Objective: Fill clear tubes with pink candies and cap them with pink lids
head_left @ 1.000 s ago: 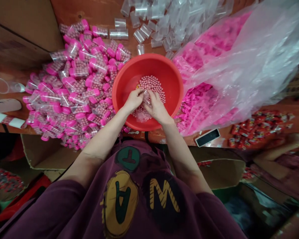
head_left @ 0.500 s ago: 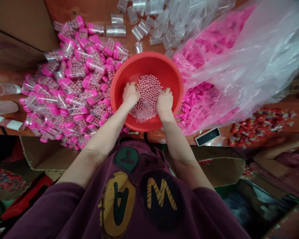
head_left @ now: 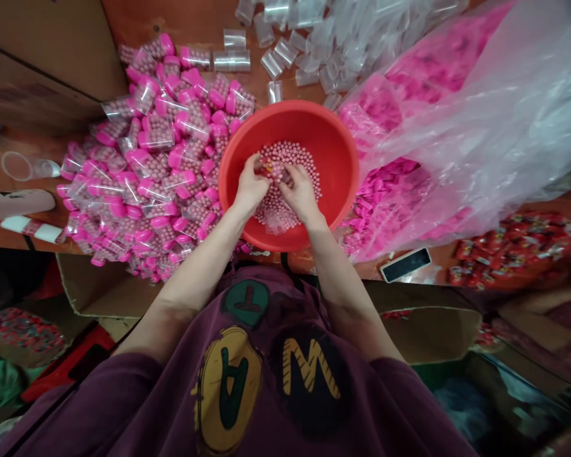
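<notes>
A red plastic bowl [head_left: 335,190] holds a heap of small round pink beads [head_left: 290,152]. Small clear plastic pieces [head_left: 275,223] lie on the beads at the near side. Inside the bowl, my left hand [head_left: 252,186] is closed, its fingers curled at the left of the heap beside a small yellowish spot. My right hand [head_left: 301,193] faces it over the beads, thumb and fingers bent in a pinch. Pink, shiny matter shows between the two sets of fingertips; what exactly they grip is too small and partly hidden.
Left of the bowl spreads a pile of clear bead-filled containers with pink caps [head_left: 147,171]. Empty clear tubes [head_left: 323,51] lie behind. To the right are pink pieces under a plastic bag [head_left: 457,146], a phone [head_left: 406,264] and red packets [head_left: 518,244]. Another person's arm [head_left: 547,304] shows far right.
My right hand has moved left from the bowl's right side to my left hand, and its fingers now meet near the left fingertips. The whole view has shifted slightly.
</notes>
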Motion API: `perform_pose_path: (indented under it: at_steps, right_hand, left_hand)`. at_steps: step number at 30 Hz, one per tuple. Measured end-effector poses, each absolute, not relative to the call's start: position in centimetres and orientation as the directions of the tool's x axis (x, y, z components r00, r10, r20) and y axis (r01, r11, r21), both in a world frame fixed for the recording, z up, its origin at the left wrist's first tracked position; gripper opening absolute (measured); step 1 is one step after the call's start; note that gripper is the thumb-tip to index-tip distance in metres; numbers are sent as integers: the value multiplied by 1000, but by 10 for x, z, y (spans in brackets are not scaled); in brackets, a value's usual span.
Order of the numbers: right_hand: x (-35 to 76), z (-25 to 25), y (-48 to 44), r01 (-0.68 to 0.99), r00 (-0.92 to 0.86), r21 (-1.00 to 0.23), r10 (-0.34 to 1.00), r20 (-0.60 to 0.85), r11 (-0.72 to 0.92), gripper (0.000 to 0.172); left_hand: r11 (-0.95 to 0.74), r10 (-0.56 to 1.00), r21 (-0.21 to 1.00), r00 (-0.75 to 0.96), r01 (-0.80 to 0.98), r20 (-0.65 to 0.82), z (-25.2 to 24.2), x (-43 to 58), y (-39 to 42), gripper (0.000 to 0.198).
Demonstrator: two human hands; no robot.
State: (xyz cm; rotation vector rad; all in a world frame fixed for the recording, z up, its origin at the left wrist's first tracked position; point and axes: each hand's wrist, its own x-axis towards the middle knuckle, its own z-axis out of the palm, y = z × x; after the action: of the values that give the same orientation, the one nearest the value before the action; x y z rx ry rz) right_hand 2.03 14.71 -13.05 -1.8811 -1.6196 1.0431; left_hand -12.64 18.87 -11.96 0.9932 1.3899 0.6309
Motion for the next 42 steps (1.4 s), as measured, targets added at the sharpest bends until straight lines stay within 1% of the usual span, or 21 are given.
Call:
perform_pose_path:
  at_steps: [1, 3, 5, 7, 8, 11, 14, 18, 21, 23, 25, 27, 30, 31, 32, 34, 35, 37, 39, 40, 42]
  right_hand:
    - [19, -127, 142, 607, 66, -761, 969, -239, -229, 49]
    - [18, -120, 131, 560, 135, -790, 968, -211, -251, 49]
    - [20, -109, 121, 502, 164, -817, 959, -230, -282, 56]
    - [27, -94, 112, 447, 168, -841, 952, -257, -306, 62]
    - [32, -86, 109, 430, 171, -852, 953, -249, -300, 62]
    - [51, -57, 103, 440, 179, -873, 973, -146, -212, 47]
    - [66, -35, 101, 482, 70, -867, 992, -103, -124, 29]
    - [79, -25, 95, 454, -70, -886, 988, -137, -91, 19]
    - [84, -32, 88, 393, -152, -910, 967, -203, -129, 16]
    - [83, -40, 83, 364, -150, -915, 959, -241, -173, 17]
    - [78, -50, 77, 337, -58, -918, 968, -244, -211, 21]
    - [71, -62, 69, 320, 103, -923, 976, -191, -214, 29]
    - [69, -83, 48, 343, 302, -921, 950, -79, -186, 40]
    - [73, -91, 39, 345, 368, -918, 928, -59, -195, 41]
    - [80, -99, 29, 343, 447, -912, 893, -51, -224, 40]
    - [101, -113, 9, 342, 629, -877, 776, -52, -336, 37]
    - [114, -119, 1, 349, 703, -841, 709, -57, -414, 36]
    - [135, -127, -8, 373, 775, -736, 626, -86, -564, 33]
    - [147, -132, -6, 439, 750, -626, 647, -139, -644, 34]
    - [149, -134, 0, 496, 707, -574, 687, -168, -652, 36]
    - [147, -136, 13, 643, 592, -455, 776, -217, -617, 41]
  left_hand:
    - [510, 838, 847, 137, 146, -528, -113, -123, 185, 60]
    - [564, 808, 823, 163, 67, -566, -101, -115, 178, 45]
    - [575, 803, 817, 172, 28, -571, -93, -110, 173, 32]
    - [573, 800, 819, 204, 15, -564, -85, -110, 171, 27]
    - [571, 792, 821, 253, 14, -555, -82, -111, 170, 25]
    - [569, 739, 821, 417, 34, -530, -68, -116, 166, 24]
    - [573, 686, 816, 499, 78, -529, -54, -117, 160, 24]
    - [615, 613, 782, 563, 99, -553, -40, -117, 150, 23]
    - [692, 547, 716, 581, 91, -602, -36, -120, 144, 28]
    - [735, 516, 674, 587, 70, -623, -35, -122, 140, 35]
    - [768, 505, 640, 584, 31, -635, -34, -123, 136, 42]
    - [796, 510, 605, 574, -32, -641, -33, -124, 132, 41]
    - [831, 506, 534, 612, -155, -609, -30, -123, 126, 23]
    - [837, 506, 514, 622, -187, -598, -29, -123, 125, 19]
    - [839, 512, 503, 616, -207, -599, -29, -122, 124, 20]
    - [837, 525, 505, 573, -212, -630, -27, -121, 123, 24]
    - [839, 523, 506, 554, -200, -647, -27, -120, 122, 23]
    - [847, 506, 505, 550, -169, -664, -28, -118, 121, 18]
    - [854, 485, 501, 565, -142, -667, -29, -114, 119, 13]
    - [858, 478, 496, 562, -134, -675, -31, -111, 118, 12]
    - [870, 463, 476, 545, -128, -699, -34, -106, 116, 15]
